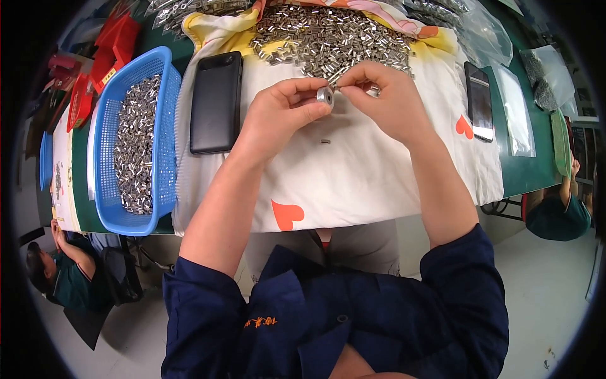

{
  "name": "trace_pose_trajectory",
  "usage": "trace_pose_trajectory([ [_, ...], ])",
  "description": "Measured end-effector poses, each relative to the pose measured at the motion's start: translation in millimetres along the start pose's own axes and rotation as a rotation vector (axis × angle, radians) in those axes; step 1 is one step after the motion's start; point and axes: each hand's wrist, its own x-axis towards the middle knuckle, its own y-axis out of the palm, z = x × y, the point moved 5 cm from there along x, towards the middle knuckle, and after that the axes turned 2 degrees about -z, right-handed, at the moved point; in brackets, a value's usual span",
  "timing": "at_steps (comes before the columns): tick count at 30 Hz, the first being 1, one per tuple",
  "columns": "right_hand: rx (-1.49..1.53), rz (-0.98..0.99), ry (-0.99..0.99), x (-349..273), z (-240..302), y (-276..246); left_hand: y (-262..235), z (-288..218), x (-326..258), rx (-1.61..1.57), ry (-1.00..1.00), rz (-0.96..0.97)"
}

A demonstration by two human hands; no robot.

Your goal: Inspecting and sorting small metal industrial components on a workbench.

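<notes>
Between the thumb and fingers of my left hand (278, 114) is a thick round metal ring (326, 96) with a dark centre hole. My right hand (385, 101) is closed in a pinch just beside the ring, at a small shiny metal piece (335, 86). More shiny metal shows under its curled fingers, partly hidden. Beyond both hands spreads a heap of small metal cylinders (334, 41). One loose cylinder (326, 141) lies by itself on the white cloth (366, 183), nearer to me than the hands.
On the left stands a blue basket (165, 126) of small metal cylinders, with a black phone-shaped case (216, 101) beside it. At the right are a phone (478, 101) and a clear plastic bag (514, 110). Red bins (113, 50) sit far left. Other people sit at both sides.
</notes>
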Motion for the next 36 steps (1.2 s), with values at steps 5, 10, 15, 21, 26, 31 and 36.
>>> trace_pose_trajectory([
  [5,0.118,0.128,-0.011,-3.2,6.6,5.7,-0.2,-2.1,-0.8,0.003,0.004,-0.008],
  [10,-0.083,0.042,-0.184,-6.0,9.7,7.9,-1.8,1.5,0.7,0.012,-0.007,-0.015],
  [15,-0.275,-0.07,-0.408,-9.9,21.7,8.7,-1.1,1.2,-0.4,0.069,-0.004,-0.043],
  [21,0.26,0.283,0.211,1.4,-16.0,4.6,7.1,0.0,-2.7,0.065,-0.042,0.052],
  [26,-0.015,0.03,0.101,9.6,-21.9,-20.6,9.9,3.0,-3.6,0.162,-0.079,0.08],
  [31,-0.437,0.031,-0.124,6.4,-15.8,3.2,7.7,2.4,-2.0,0.107,-0.033,0.062],
  [36,-0.558,0.018,-0.191,0.6,-12.8,10.3,7.1,1.6,-2.0,0.085,-0.059,0.028],
])
